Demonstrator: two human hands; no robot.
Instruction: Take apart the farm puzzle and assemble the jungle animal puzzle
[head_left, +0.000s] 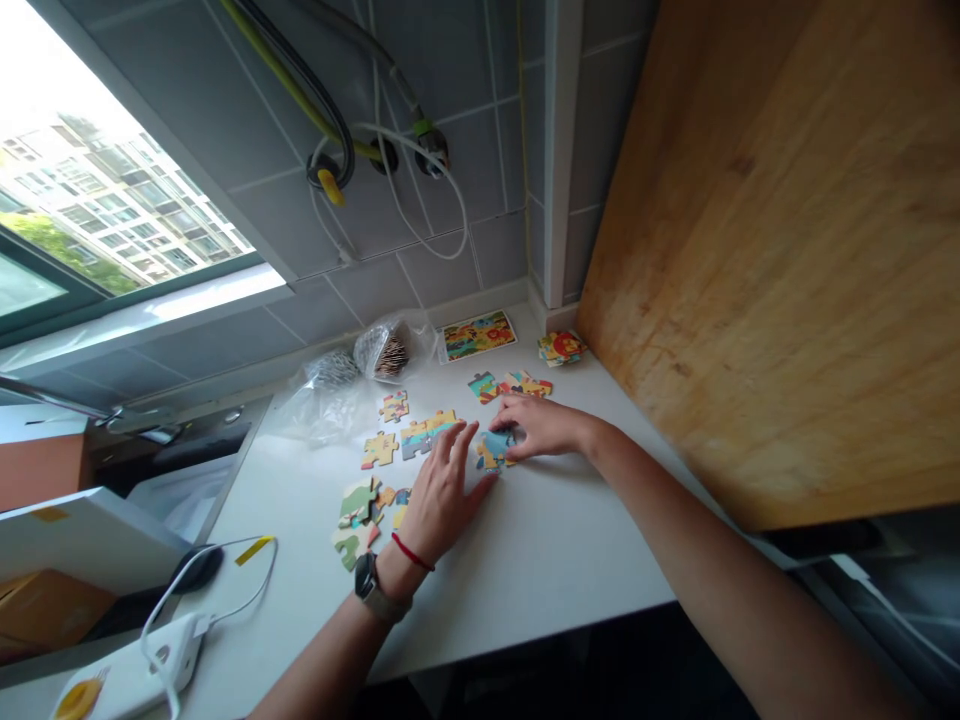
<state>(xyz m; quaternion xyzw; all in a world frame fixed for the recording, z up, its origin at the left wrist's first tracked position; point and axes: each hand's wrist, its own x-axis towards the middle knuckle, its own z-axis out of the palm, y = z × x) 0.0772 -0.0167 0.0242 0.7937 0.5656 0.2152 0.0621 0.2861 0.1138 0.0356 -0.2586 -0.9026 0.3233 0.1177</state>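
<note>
My right hand [546, 425] has its thumb and fingers on a blue-and-yellow jigsaw puzzle piece [493, 448], which lies on the white countertop [540, 540]. To its left, my left hand [441, 490] rests low over the counter with fingers stretched out, beside a joined strip of puzzle pieces [427, 433]. It wears a watch and a red cord. A single yellow piece [380, 450] and a smaller loose piece [394, 405] lie further left. Green and mixed pieces [356, 510] are heaped left of my left wrist, partly hidden by it. More pieces [525, 384] lie beyond my right fingers.
A picture card [478, 336] lies by the wall, with a stack of pieces [561, 347] at its right. Clear plastic bags [390, 350] stand at the back. A wooden panel [780, 260] bounds the right. A power strip [135, 670] with white cable sits front left.
</note>
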